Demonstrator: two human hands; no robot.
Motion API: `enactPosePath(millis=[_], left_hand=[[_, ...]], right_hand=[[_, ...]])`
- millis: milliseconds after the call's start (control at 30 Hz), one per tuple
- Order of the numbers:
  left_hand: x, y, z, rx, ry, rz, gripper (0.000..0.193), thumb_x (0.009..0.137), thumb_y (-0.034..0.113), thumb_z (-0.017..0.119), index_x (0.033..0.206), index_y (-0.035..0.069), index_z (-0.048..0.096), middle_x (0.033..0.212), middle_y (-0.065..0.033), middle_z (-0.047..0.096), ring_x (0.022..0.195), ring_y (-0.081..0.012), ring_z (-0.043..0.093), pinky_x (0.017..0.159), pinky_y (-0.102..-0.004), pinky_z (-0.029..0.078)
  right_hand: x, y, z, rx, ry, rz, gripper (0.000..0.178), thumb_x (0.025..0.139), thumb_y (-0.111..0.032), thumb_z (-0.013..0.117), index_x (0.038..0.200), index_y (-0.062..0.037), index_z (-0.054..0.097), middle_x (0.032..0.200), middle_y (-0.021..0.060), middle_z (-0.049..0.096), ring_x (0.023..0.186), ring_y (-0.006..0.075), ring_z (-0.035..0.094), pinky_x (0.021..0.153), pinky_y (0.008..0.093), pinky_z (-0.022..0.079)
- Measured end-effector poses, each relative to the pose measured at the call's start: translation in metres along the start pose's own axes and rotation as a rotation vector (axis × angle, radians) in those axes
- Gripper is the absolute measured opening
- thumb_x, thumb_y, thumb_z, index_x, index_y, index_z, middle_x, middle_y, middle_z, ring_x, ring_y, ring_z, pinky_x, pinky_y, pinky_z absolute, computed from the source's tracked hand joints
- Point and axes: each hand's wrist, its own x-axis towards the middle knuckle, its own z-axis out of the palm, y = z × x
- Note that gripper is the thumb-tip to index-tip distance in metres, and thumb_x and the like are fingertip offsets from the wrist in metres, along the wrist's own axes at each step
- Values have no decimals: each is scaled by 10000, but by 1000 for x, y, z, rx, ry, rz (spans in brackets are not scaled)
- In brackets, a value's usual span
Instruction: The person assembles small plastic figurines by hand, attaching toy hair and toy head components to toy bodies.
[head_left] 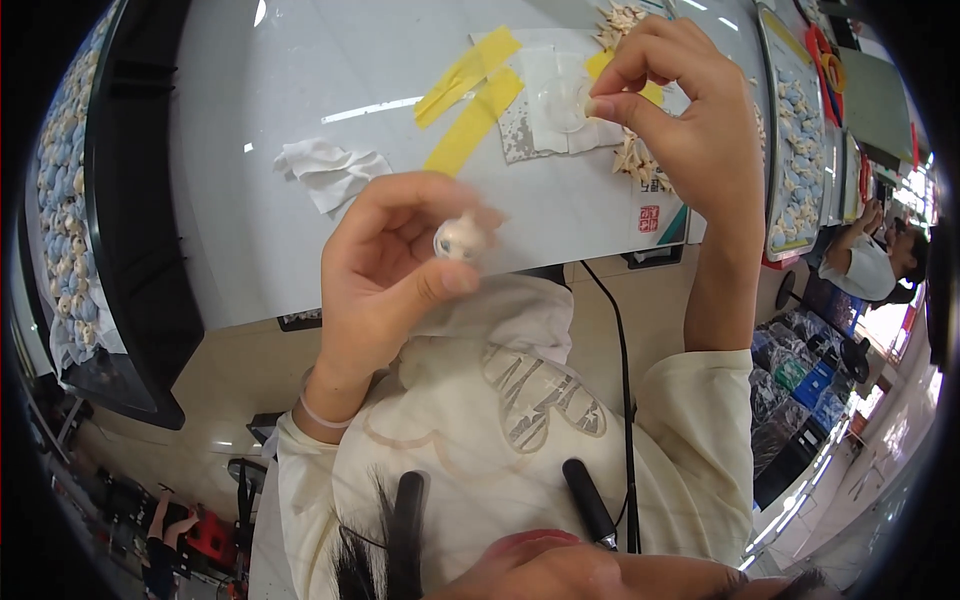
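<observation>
My left hand (365,270) grips a small cream doll head (460,238) between thumb and fingers, above the near edge of the grey-white table. The head has a dark eye mark and is partly blurred. Farther off and to the right, my right hand (690,115) is closed in a pinch over the right side of a clear round patch (562,105) on a white sheet. Whatever its fingertips hold is too small to make out. Several pale, pointed, star-like pieces (632,162) lie just beneath that hand, with more of them behind it.
Yellow tape strips (470,120) and a crumpled white cloth (335,175) lie on the table. A black rack (140,200) with blue-and-cream figures stands left; a tray (795,150) of similar pieces lies right. A black cable (622,350) hangs down in front. Another person (865,265) sits far right.
</observation>
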Motion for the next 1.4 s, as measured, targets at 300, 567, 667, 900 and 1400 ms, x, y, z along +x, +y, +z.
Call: enactPosePath(millis=[300, 567, 667, 900, 1400], left_hand=[[6, -9, 5, -348, -73, 117, 321, 754, 117, 598, 998, -35, 457, 975, -163, 518, 890, -221, 526, 791, -317, 423], [2, -14, 13, -274, -55, 199, 349, 679, 49, 652, 968, -43, 479, 1000, -162, 511, 929, -241, 522, 815, -315, 415], [1, -8, 18, -257, -35, 200, 340, 646, -8, 660, 943, -50, 498, 996, -161, 513, 938, -242, 519, 813, -313, 422], [-5, -15, 23, 48, 7, 430, 287, 615, -115, 634, 880, -41, 552, 954, -188, 535, 856, -252, 569, 717, -296, 489], [-4, -7, 14, -35, 48, 296, 358, 588, -16, 704, 890, -26, 512, 929, -183, 536, 838, -244, 552, 724, -330, 459]], right_hand=[[-16, -3, 6, 244, 149, 45, 114, 586, -3, 632, 645, 7, 535, 667, 46, 501, 658, 133, 443, 605, 239, 343], [-53, -38, 36, 874, 149, 96, 225, 555, -90, 728, 674, -17, 552, 699, 65, 460, 631, 119, 409, 565, 208, 307], [-57, -40, 39, 1038, 186, 169, 214, 532, 49, 683, 707, -27, 587, 717, 48, 508, 657, 125, 476, 615, 220, 369], [-62, -51, 40, 953, 170, 198, 211, 532, 70, 668, 652, -32, 527, 696, 56, 485, 647, 134, 454, 577, 227, 385], [-63, 13, 9, 571, 458, 190, 139, 623, 16, 630, 743, -23, 572, 693, 41, 526, 619, 110, 471, 581, 211, 378]])
